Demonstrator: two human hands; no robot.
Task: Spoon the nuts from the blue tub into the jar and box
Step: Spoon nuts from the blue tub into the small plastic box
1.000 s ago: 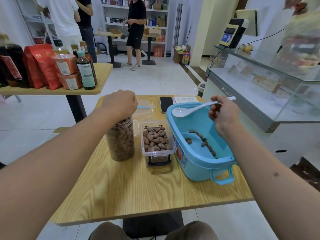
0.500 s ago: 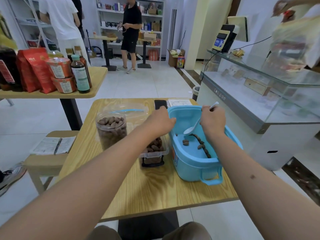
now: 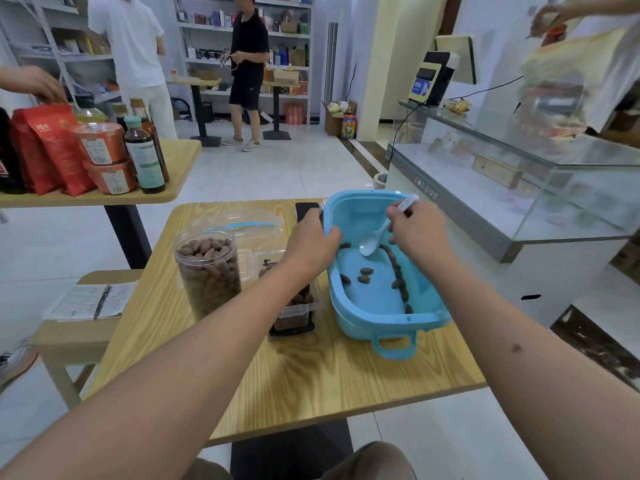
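The blue tub [image 3: 356, 320] stands on the right of the wooden table [image 3: 311, 375] with several nuts [image 3: 364, 278] scattered on its floor and along its right wall. My left hand [image 3: 308, 244] grips the tub's left rim. My right hand [image 3: 415, 233] holds a white spoon [image 3: 372, 242], its bowl down inside the tub near the far nuts. A clear jar [image 3: 207, 271] full of nuts stands open to the left. The clear box [image 3: 294, 306] of nuts sits between jar and tub, partly hidden by my left forearm.
A clear lid [image 3: 242, 225] lies behind the jar and a black phone [image 3: 304, 209] at the table's far edge. A stool with a notebook [image 3: 90, 301] is on the left. A side table holds bottles and red bags [image 3: 52, 147]. A glass counter [image 3: 519, 188] runs along the right. People stand behind.
My left hand left the jar and now grips the tub's left rim. My right hand lowered the spoon from above the tub down into it. The view shifted closer.
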